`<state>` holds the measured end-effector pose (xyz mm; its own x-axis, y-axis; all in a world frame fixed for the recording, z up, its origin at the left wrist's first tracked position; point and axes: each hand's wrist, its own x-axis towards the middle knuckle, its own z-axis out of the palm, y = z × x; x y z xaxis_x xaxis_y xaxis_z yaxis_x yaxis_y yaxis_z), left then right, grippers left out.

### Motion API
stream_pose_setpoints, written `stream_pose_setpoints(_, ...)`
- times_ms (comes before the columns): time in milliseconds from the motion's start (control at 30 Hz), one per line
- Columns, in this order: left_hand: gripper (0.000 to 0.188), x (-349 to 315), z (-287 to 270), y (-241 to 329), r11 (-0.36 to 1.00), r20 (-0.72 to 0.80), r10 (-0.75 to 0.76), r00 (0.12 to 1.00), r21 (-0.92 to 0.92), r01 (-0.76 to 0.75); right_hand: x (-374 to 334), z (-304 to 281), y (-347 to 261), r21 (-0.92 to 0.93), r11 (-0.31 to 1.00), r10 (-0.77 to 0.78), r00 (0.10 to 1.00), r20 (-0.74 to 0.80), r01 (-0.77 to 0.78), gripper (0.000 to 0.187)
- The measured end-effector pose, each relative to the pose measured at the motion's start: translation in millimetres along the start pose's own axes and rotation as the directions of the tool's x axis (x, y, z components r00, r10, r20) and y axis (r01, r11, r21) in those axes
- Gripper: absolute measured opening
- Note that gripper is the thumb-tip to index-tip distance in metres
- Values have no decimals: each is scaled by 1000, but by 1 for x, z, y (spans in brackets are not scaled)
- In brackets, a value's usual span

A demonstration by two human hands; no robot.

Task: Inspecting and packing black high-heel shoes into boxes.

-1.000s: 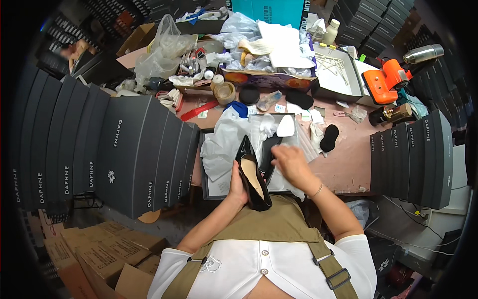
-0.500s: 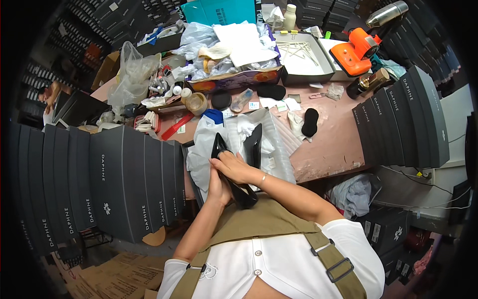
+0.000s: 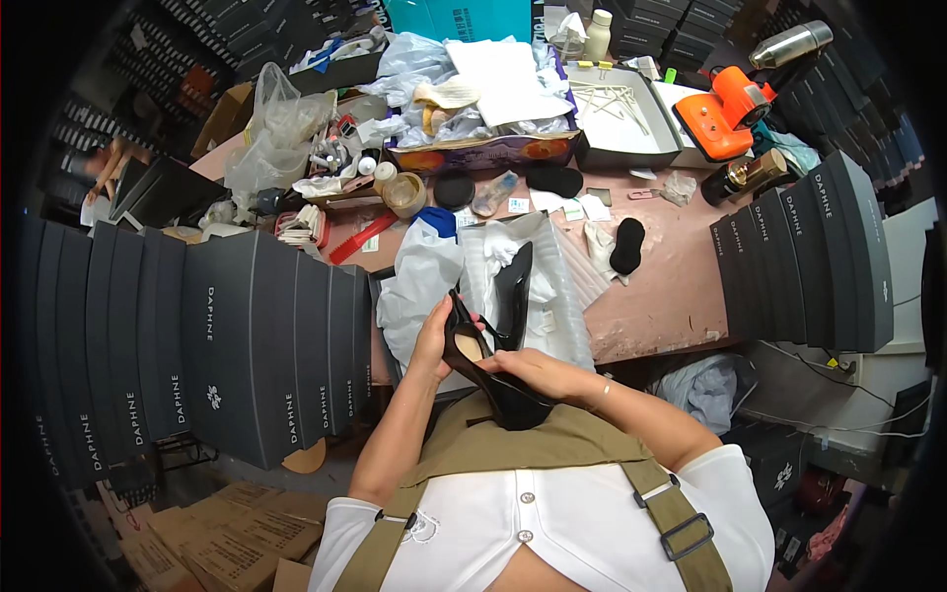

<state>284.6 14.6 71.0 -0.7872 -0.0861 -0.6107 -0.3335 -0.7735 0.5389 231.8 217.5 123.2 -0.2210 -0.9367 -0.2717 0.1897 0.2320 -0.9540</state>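
A black high-heeled shoe (image 3: 513, 403) is held in front of my waist, its toe pointing away and its pale insole showing. My left hand (image 3: 434, 340) grips it near the toe, thumb along the side. Closed on the rear part, my right hand (image 3: 538, 375) has its thumb at the opening's edge. The heel juts left over the olive apron. Just beyond, a second black high-heeled shoe (image 3: 511, 288) lies in an open shoe box lined with white tissue paper (image 3: 419, 281).
Stacked dark shoe boxes (image 3: 247, 345) flank the pink table (image 3: 656, 306) on the left, with more dark boxes (image 3: 814, 261) on the right. Behind are a purple carton (image 3: 483, 153) of wrapping, a black insole-shaped pad (image 3: 626, 247) and an orange device (image 3: 725, 118). Another person's arm (image 3: 113, 168) shows far left.
My right hand has moved from the shoe's toe area back to its rear. My left hand has shifted toward the toe. The shoe is turned so its insole shows.
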Motion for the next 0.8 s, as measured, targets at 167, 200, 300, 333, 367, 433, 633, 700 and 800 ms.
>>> stream_pose_setpoints(167,34,10,21,5,1000,36,-4,999,-18,5,10,-7,4,-578,814,-228,950,-215,65,41)
stream_pose_setpoints(200,33,11,25,5,1000,17,-23,1000,11,23,23,-7,14,-644,765,-200,949,-244,-4,39)
stream_pose_setpoints(300,45,28,7,-16,999,-10,-5,1000,39,6,63,-7,26,-809,539,-132,925,-356,-234,32)
stream_pose_setpoints(333,49,31,6,-21,999,-57,-22,998,32,23,73,-4,32,-794,520,-85,906,-414,-314,29)
stream_pose_setpoints(367,54,32,4,-25,997,-68,-13,998,71,18,77,-5,38,-790,513,-71,901,-428,-335,29)
stream_pose_setpoints(433,46,23,16,-23,996,-78,-55,995,72,60,84,-4,60,-824,450,-142,883,-448,-345,27)
stream_pose_setpoints(633,30,15,17,-32,991,-44,51,998,123,-45,66,6,54,-549,739,86,863,-499,-391,25)
stream_pose_setpoints(700,27,14,32,-27,986,-30,74,997,150,-68,60,7,57,-429,842,45,836,-547,-326,26)
stream_pose_setpoints(800,29,17,40,-18,987,41,85,996,130,-90,64,1,69,-350,925,-89,808,-582,-150,27)
